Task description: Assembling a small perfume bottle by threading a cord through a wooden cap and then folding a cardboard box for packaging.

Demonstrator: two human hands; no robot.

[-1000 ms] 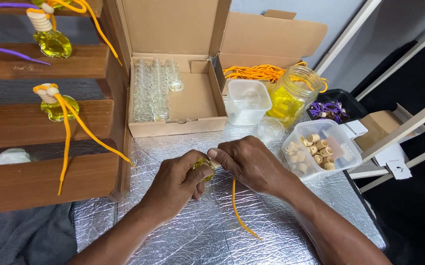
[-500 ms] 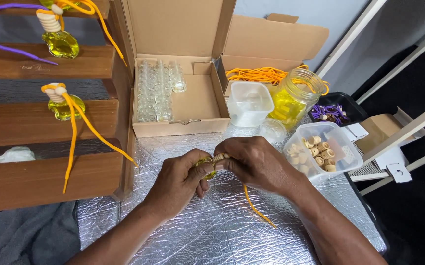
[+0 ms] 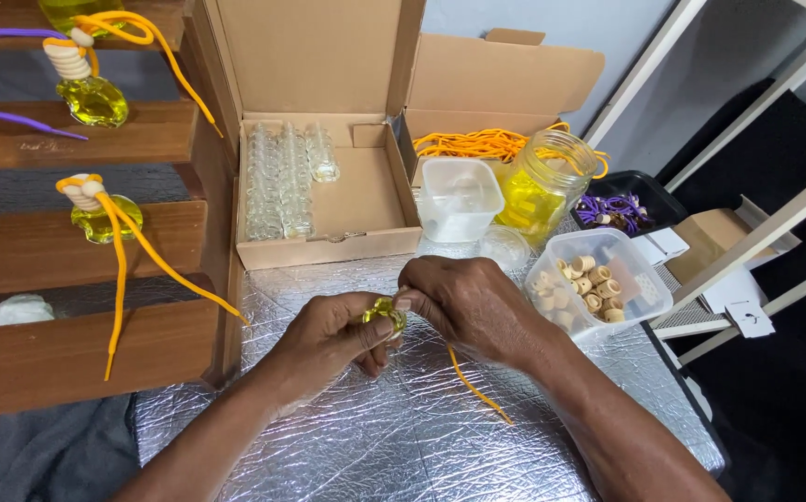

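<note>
- The left hand pinches a small yellow glass bottle between thumb and fingertips, just above the silver foil worktop.
- The right hand is closed at the bottle's top, fingertips touching it, gripping an orange cord that hangs from under the palm onto the foil.
- Behind the hands, an open cardboard box holds rows of clear empty bottles.
- To the right of the box stand a clear square tub, a glass jar of yellow liquid with orange cords draped over it, and a plastic tub of wooden caps.
- On the wooden steps to the left sit two filled bottles with caps and orange cords.
</note>
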